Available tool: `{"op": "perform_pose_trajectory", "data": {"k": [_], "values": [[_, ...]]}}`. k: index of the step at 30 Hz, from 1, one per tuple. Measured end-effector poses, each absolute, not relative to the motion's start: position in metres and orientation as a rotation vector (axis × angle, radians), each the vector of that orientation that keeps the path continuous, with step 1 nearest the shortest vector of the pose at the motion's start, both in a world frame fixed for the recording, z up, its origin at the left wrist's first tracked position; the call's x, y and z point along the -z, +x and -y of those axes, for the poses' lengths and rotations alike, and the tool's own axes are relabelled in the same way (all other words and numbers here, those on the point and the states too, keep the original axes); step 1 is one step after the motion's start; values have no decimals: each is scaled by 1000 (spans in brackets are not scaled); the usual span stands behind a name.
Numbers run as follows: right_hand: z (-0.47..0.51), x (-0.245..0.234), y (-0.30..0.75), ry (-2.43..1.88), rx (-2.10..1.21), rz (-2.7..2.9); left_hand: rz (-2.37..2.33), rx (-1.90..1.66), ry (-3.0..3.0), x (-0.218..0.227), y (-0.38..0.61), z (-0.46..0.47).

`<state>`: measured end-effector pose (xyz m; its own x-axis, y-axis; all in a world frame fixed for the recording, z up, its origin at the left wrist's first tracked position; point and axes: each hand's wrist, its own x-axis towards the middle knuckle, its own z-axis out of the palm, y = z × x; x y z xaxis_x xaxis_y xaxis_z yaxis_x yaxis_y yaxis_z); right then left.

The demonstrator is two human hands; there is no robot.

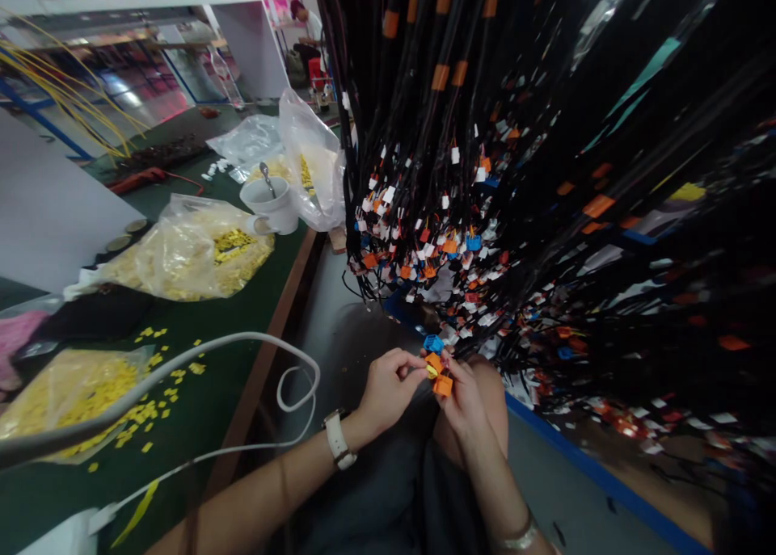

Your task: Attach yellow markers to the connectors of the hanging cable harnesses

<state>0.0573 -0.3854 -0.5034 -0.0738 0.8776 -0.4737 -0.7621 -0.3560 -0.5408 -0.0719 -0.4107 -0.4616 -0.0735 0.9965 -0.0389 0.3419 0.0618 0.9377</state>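
My right hand (464, 392) is closed around a small bunch of wire connectors above my lap. Two orange connectors (443, 386) and a blue connector (432, 343) stick out from its fingers. From the left, my left hand (391, 385) pinches a small yellow piece (432, 372) with thumb and forefinger, touching the upper orange connector. Whether that piece sits inside the connector I cannot tell. Just beyond both hands hang thick bundles of black wire harnesses (418, 135), tipped with white, orange, blue and red connectors.
On the green table (242, 321) at left lie plastic bags of yellow pieces (182, 248), loose yellow pieces (142, 414) and a white mug (271, 205) with a spoon. A white cable (242, 338) loops past the table edge. Another person (309, 34) sits far back.
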Motion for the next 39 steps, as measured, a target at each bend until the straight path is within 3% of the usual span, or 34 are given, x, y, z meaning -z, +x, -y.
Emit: {"op": "perform_pose_trajectory", "data": {"k": [9,18,39], "values": [[389,500,58,-911,-1719,175,-1609,-1001,1357,461,-71,411],[389,498,63,-940,-1795,138,-1272,-879,1311,465,-77,406],[394,498,64,-949,-1812,156,-1451,-845,1724,457,-69,420]]}}
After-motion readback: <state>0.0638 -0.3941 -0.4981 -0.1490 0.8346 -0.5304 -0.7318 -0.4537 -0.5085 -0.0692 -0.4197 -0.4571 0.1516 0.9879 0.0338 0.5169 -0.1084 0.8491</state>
